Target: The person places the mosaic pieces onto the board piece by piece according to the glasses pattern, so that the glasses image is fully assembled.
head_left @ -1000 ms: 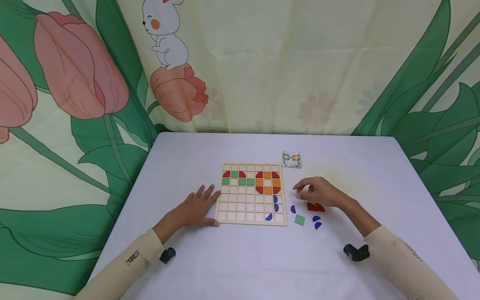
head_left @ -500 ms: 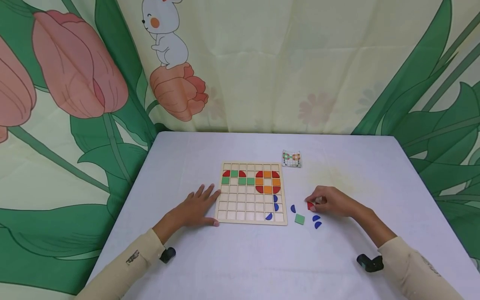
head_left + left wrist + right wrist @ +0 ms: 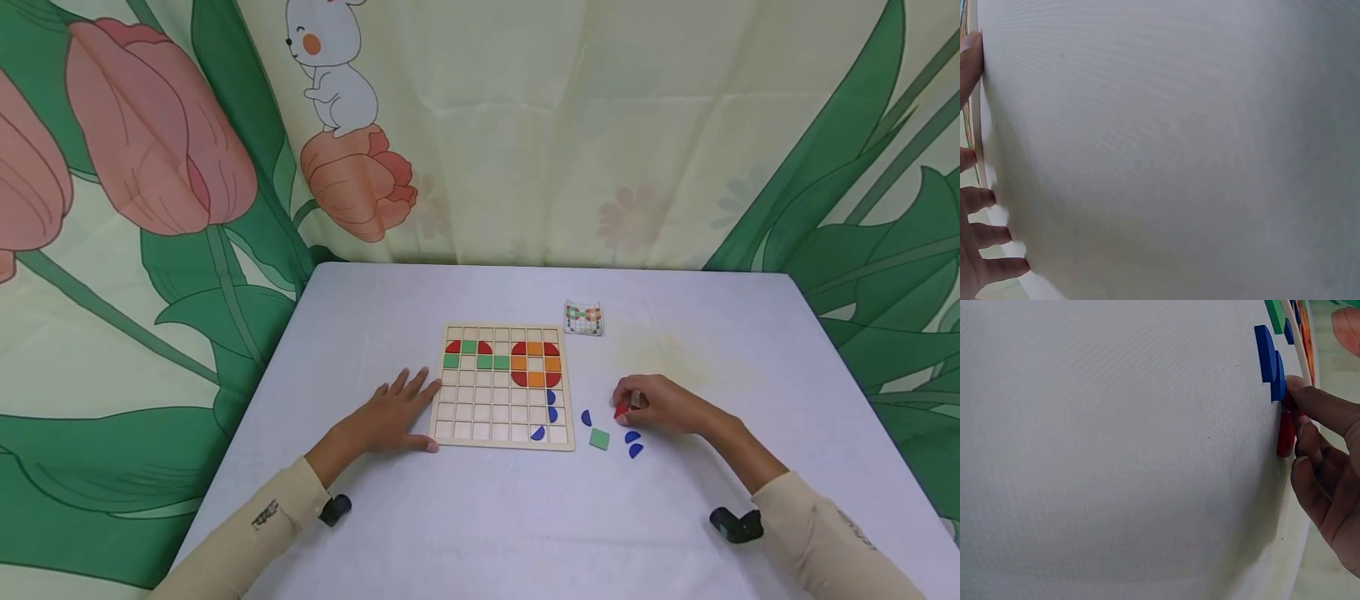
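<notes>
My right hand (image 3: 658, 403) pinches a red quarter-round piece (image 3: 621, 411) between thumb and finger, low over the table right of the board. A second red piece (image 3: 1285, 435) lies under the fingers in the right wrist view. My left hand (image 3: 384, 421) rests with fingers spread, its tips at the left edge of the wooden grid board (image 3: 487, 414). Red, green and orange pieces fill cells in the board's upper rows. Several blue half-round pieces (image 3: 552, 413) lie at its lower right.
Between board and right hand lie a green square (image 3: 599, 438) and a blue half-round (image 3: 587, 417). Two more blue half-rounds (image 3: 1265, 354) sit just in front of the right hand. A small pattern card (image 3: 583, 318) lies beyond the board's far right corner.
My right hand has moved down and slightly right from beside the board to the red pieces, and its fingers have closed on one. The left hand and board have stayed put.
</notes>
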`<state>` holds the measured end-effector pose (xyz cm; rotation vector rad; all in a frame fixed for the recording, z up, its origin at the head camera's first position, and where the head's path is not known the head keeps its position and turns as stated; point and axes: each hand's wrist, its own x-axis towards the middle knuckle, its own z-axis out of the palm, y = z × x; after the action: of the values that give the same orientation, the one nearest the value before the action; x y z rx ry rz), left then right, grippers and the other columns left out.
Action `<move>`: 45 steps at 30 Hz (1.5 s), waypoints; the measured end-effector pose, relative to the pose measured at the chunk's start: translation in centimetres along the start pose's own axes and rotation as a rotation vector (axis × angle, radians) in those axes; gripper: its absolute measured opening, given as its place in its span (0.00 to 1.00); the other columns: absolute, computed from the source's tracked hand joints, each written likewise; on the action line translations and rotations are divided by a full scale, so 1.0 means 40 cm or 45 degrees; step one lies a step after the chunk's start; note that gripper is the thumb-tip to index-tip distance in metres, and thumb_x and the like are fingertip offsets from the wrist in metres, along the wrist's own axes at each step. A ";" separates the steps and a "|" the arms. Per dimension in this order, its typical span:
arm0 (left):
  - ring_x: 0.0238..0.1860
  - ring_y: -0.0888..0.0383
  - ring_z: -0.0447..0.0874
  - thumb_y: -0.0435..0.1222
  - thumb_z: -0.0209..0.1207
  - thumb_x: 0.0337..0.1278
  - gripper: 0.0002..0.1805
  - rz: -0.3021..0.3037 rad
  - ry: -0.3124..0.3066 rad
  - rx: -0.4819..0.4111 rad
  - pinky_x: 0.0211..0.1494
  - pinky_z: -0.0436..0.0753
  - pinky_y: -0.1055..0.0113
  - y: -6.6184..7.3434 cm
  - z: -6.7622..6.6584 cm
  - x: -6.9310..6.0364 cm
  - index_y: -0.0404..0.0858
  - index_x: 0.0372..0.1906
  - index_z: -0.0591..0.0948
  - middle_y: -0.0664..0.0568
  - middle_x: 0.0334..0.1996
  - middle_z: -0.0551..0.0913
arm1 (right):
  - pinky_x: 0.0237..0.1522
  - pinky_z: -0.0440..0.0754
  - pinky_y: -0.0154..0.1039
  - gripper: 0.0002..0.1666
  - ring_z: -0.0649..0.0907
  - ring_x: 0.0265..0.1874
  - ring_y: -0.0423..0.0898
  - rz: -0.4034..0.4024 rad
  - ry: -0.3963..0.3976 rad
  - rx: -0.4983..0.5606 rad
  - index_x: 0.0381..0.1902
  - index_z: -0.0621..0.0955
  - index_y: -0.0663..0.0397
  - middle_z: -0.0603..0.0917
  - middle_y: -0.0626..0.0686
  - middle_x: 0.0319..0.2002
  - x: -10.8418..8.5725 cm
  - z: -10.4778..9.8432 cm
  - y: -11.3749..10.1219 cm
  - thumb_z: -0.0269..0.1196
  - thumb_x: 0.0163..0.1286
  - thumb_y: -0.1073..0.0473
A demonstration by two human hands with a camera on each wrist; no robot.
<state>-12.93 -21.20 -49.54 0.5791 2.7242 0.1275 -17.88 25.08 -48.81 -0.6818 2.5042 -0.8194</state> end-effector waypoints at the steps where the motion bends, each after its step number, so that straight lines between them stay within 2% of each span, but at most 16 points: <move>1: 0.80 0.34 0.42 0.71 0.60 0.51 0.59 0.000 -0.001 0.002 0.73 0.59 0.32 0.000 0.000 0.000 0.48 0.81 0.51 0.43 0.82 0.46 | 0.34 0.76 0.31 0.10 0.77 0.34 0.43 0.003 -0.008 0.005 0.40 0.82 0.46 0.80 0.44 0.33 0.001 0.000 0.000 0.73 0.62 0.57; 8: 0.80 0.34 0.42 0.71 0.60 0.51 0.59 -0.007 -0.010 0.012 0.73 0.59 0.32 -0.001 0.003 0.002 0.49 0.82 0.51 0.43 0.82 0.46 | 0.32 0.75 0.31 0.10 0.77 0.33 0.44 0.052 -0.041 0.048 0.42 0.84 0.47 0.79 0.45 0.30 0.010 -0.003 -0.003 0.72 0.64 0.56; 11: 0.80 0.34 0.41 0.71 0.60 0.51 0.59 -0.013 -0.012 0.014 0.73 0.59 0.32 -0.002 0.003 0.003 0.49 0.82 0.50 0.44 0.82 0.45 | 0.31 0.76 0.31 0.09 0.78 0.32 0.44 0.060 -0.029 0.057 0.43 0.85 0.47 0.80 0.45 0.30 0.016 0.001 -0.005 0.71 0.65 0.56; 17: 0.80 0.34 0.41 0.71 0.59 0.51 0.59 -0.010 -0.016 0.002 0.73 0.59 0.32 -0.003 0.004 0.003 0.50 0.82 0.50 0.44 0.82 0.45 | 0.29 0.77 0.31 0.08 0.78 0.30 0.44 0.080 0.006 0.091 0.38 0.83 0.47 0.79 0.46 0.29 0.025 0.013 -0.012 0.72 0.64 0.56; 20: 0.80 0.34 0.41 0.71 0.59 0.51 0.59 -0.016 -0.020 0.004 0.73 0.59 0.33 -0.002 0.004 0.003 0.50 0.82 0.50 0.45 0.82 0.45 | 0.28 0.78 0.32 0.10 0.78 0.29 0.45 0.094 0.027 0.119 0.42 0.83 0.49 0.78 0.48 0.29 0.028 0.017 -0.016 0.71 0.64 0.57; 24: 0.80 0.34 0.42 0.71 0.60 0.51 0.59 -0.028 -0.019 0.012 0.73 0.58 0.33 0.002 0.002 0.001 0.49 0.82 0.51 0.44 0.82 0.45 | 0.28 0.79 0.32 0.15 0.78 0.30 0.45 0.070 0.016 0.152 0.52 0.85 0.51 0.84 0.48 0.36 0.032 0.018 -0.018 0.68 0.67 0.59; 28: 0.80 0.34 0.42 0.70 0.61 0.51 0.59 -0.025 -0.013 0.025 0.73 0.59 0.33 0.004 0.000 0.002 0.49 0.81 0.51 0.44 0.82 0.46 | 0.27 0.77 0.32 0.14 0.78 0.30 0.45 0.021 -0.003 0.174 0.51 0.86 0.50 0.87 0.48 0.42 0.037 0.020 -0.024 0.66 0.69 0.61; 33: 0.80 0.34 0.42 0.70 0.61 0.50 0.59 -0.026 -0.018 0.026 0.73 0.59 0.33 0.005 -0.001 0.002 0.49 0.82 0.51 0.44 0.82 0.46 | 0.28 0.78 0.32 0.10 0.79 0.28 0.44 0.018 -0.035 0.249 0.47 0.85 0.51 0.83 0.49 0.37 0.051 0.025 -0.036 0.66 0.68 0.61; 37: 0.80 0.35 0.42 0.70 0.61 0.50 0.59 -0.034 -0.030 0.024 0.73 0.59 0.33 0.006 -0.002 0.003 0.49 0.82 0.50 0.45 0.82 0.45 | 0.29 0.79 0.31 0.12 0.78 0.31 0.45 0.002 -0.049 0.271 0.49 0.84 0.52 0.80 0.50 0.35 0.066 0.031 -0.044 0.68 0.68 0.59; 45: 0.80 0.35 0.42 0.70 0.61 0.50 0.59 -0.027 -0.017 0.021 0.73 0.59 0.33 0.003 0.001 0.002 0.49 0.81 0.51 0.44 0.82 0.46 | 0.30 0.75 0.31 0.13 0.76 0.32 0.46 -0.046 -0.070 0.263 0.48 0.86 0.49 0.83 0.48 0.37 0.104 0.049 -0.077 0.70 0.67 0.55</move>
<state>-12.94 -21.04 -49.60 0.5534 2.7200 0.0956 -19.18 19.73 -49.26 -0.6704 2.3231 -1.0405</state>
